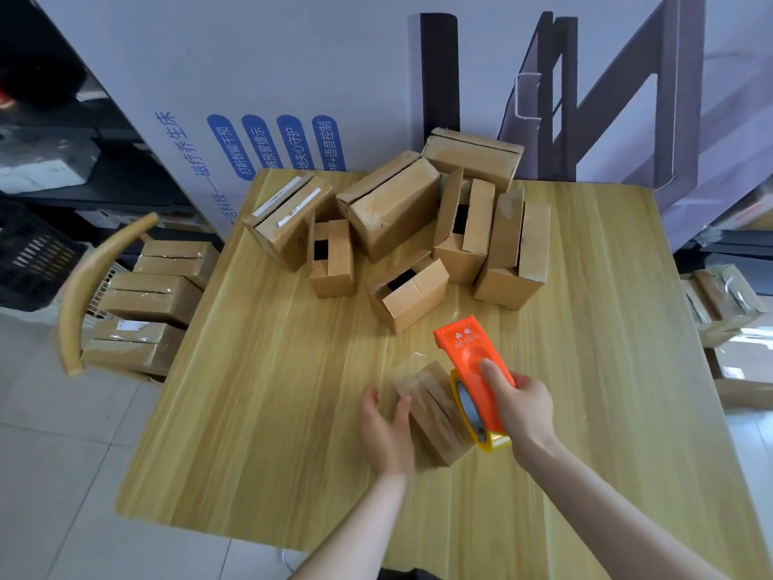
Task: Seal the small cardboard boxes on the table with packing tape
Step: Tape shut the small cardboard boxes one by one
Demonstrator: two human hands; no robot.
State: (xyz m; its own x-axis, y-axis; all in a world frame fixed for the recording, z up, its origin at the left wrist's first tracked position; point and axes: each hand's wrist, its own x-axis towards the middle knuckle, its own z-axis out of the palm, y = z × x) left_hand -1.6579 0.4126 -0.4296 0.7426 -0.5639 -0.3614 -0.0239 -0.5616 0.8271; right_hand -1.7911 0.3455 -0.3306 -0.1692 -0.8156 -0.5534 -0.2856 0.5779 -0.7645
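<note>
A small cardboard box [435,412] lies on the wooden table [259,403] near the front, blurred by motion, with a strip of clear tape over its top. My left hand [387,429] holds its left side, thumb on the top edge. My right hand [520,406] grips an orange tape dispenser [472,357] with a yellow-cored tape roll [474,412], pressed against the box's right side. Several small cardboard boxes [401,215] crowd the far half of the table, some with flaps standing open.
A chair at the left holds stacked taped boxes [154,299] behind its curved wooden backrest [83,299]. A large printed carton [272,98] stands behind the table. More packed boxes [723,303] sit at the right, dark shelving at far left.
</note>
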